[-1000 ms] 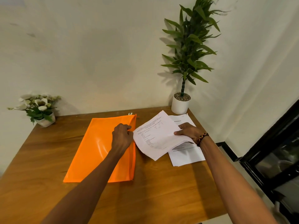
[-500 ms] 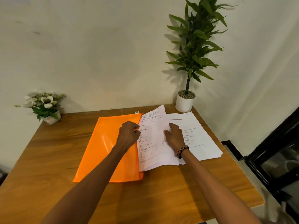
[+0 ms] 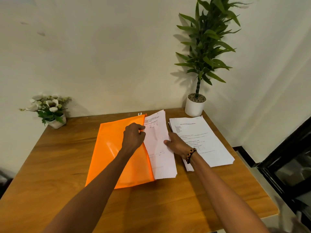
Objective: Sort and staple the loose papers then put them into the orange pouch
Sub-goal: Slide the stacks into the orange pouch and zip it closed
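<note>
Your left hand (image 3: 133, 137) pinches the orange pouch (image 3: 116, 153) mouth, frame centre. Your right hand (image 3: 176, 144), fingers flat, has pushed one paper bundle (image 3: 159, 148) partway in; insertion is progressing. The second stack (image 3: 202, 140) remains outside.

A wooden table (image 3: 50, 190) stands against a pale wall (image 3: 101, 56). At its far left corner sits a small flower pot (image 3: 57, 122) — white blooms; at the far right, a tall plant (image 3: 204, 47) in a white pot (image 3: 195, 106).
</note>
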